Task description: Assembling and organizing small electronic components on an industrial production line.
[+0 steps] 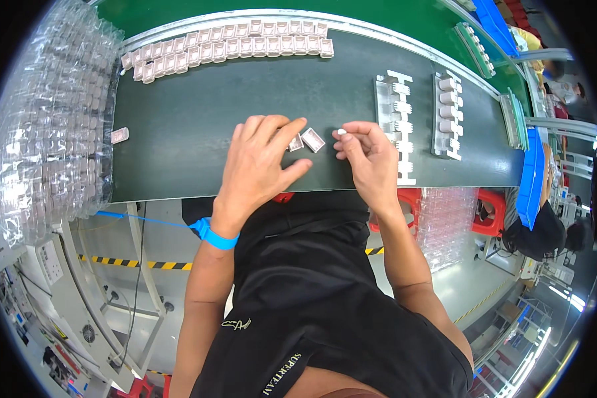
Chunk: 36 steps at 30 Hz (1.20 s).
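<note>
My left hand [262,156], a blue wrist strap [215,235] around its wrist, is over the dark green work surface with its thumb and fingers apart. Its fingertips reach a small pale pink open box [297,143], partly hidden beneath them; whether they touch it I cannot tell. A second pale pink box [314,140] lies tilted between my hands, its open side up. To the right, my right hand [368,152] pinches a small white piece [341,132] between thumb and fingers; its exact shape is too small to make out.
Two long rows of pale pink boxes [272,46] line the far edge; a lone box [119,135] lies far left. Stacked clear plastic trays [53,119] stand left. On the right are a white pronged fixture [402,126] and another holding white cylinders [448,114].
</note>
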{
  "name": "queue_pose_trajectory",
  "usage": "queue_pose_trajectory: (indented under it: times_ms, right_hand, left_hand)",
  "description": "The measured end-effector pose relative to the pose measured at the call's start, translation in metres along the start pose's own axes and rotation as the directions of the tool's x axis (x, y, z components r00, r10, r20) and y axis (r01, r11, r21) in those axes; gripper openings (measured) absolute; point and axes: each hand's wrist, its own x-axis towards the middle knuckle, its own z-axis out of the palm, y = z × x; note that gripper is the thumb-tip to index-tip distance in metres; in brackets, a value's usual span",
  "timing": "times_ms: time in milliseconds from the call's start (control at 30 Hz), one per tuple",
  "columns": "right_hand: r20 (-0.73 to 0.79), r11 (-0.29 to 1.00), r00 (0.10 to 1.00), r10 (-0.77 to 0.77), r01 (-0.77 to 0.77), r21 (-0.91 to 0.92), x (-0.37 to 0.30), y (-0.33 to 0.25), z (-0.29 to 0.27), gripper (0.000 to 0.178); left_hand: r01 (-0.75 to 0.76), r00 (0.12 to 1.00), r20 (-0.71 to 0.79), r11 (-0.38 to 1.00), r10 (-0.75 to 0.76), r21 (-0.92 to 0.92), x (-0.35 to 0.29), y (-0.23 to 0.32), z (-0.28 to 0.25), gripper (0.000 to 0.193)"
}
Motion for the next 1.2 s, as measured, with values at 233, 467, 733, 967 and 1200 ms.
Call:
queue_pose_trajectory:
  times_ms: [233, 467, 733, 967, 1200]
  right_hand:
    - [0.082, 0.933, 0.993, -0.082, 0.105, -0.344, -0.008, -0.005, 0.007, 0.013]
    - [0.166, 0.877, 0.966, -0.200, 0.252, -0.409, -0.002, -0.016, 0.011, 0.012]
    - [0.295, 0.781, 0.928, -0.228, 0.355, -0.514, 0.009, -0.027, 0.013, 0.011]
    - [0.404, 0.640, 0.893, -0.198, 0.430, -0.637, 0.022, -0.037, 0.014, 0.009]
    - [0.477, 0.572, 0.869, -0.132, 0.460, -0.679, 0.025, -0.045, 0.014, 0.007]
  left_hand:
    - [0.076, 0.992, -0.105, 0.991, -0.065, 0.109, 0.003, 0.009, 0.021, 0.048]
    - [0.068, 0.994, -0.093, 0.993, -0.059, 0.096, 0.000, 0.005, 0.020, 0.035]
    - [0.018, 0.989, -0.146, 0.999, -0.010, 0.051, 0.001, 0.004, 0.020, 0.033]
    - [0.005, 0.989, -0.147, 0.997, 0.006, 0.074, -0.001, 0.000, 0.022, 0.033]
    - [0.073, 0.992, -0.104, 0.995, -0.065, 0.075, 0.001, 0.006, 0.020, 0.035]
